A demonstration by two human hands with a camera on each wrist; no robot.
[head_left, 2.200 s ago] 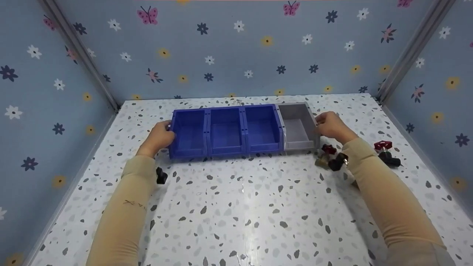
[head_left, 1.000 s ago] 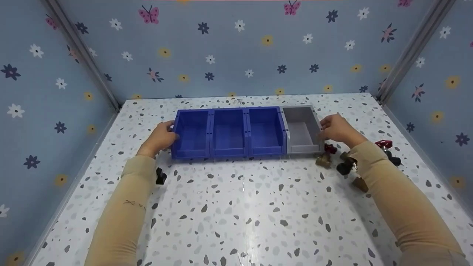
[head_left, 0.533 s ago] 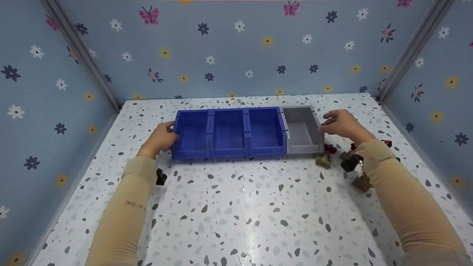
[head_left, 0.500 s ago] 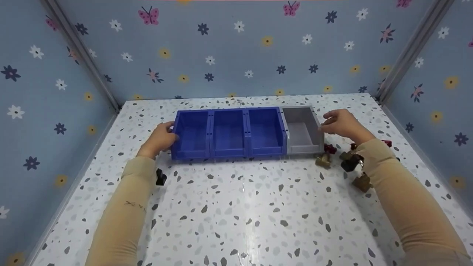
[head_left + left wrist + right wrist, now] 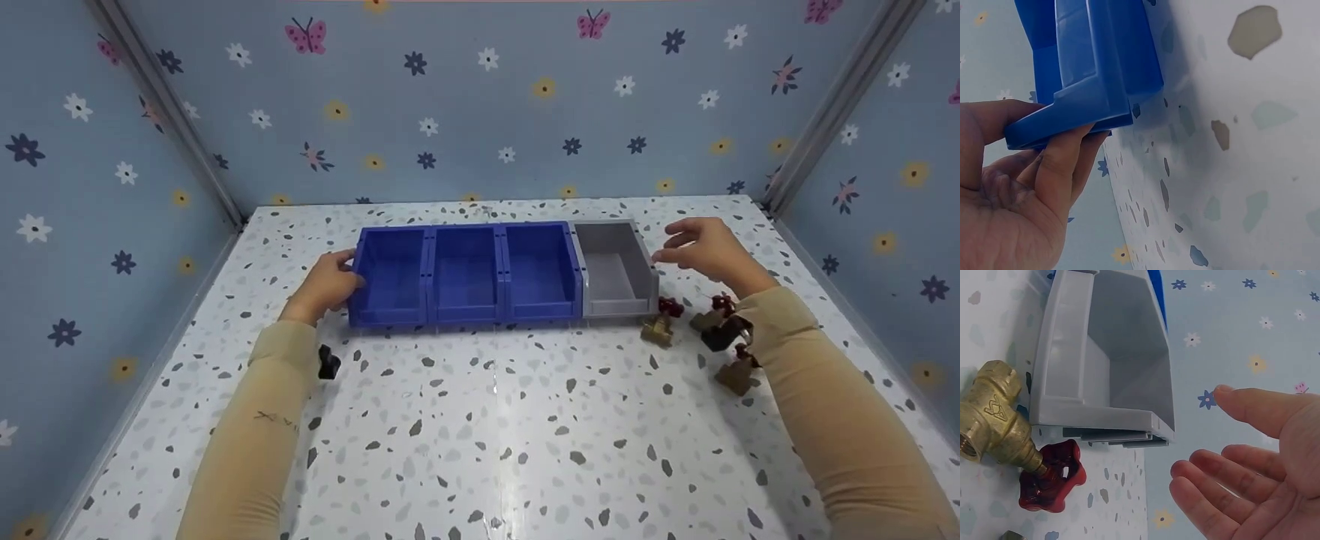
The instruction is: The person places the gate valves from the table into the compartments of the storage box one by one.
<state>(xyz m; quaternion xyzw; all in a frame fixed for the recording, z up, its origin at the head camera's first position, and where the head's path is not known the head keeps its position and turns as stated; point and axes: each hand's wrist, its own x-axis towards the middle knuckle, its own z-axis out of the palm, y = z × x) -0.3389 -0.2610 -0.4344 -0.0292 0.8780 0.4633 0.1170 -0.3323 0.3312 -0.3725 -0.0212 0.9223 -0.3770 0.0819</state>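
Note:
Three blue storage bins and a grey bin stand side by side in a row. My left hand holds the side edge of the leftmost blue bin; in the left wrist view the thumb lies on one side of the rim and fingers on the other. My right hand is apart from the grey bin, just to its right, fingers loosely extended and holding nothing. Below it, near the grey bin's front corner, lies a brass valve with a red handwheel.
More valves lie by the right sleeve: a black one and a brass one. A small black object sits beside the left sleeve, partly hidden. Flower-patterned walls enclose the speckled table at the back and sides.
The bin row has shifted slightly right and toward me, with both hands at its ends. My right hand has since let go of the grey bin and moved right; the left hand keeps its hold.

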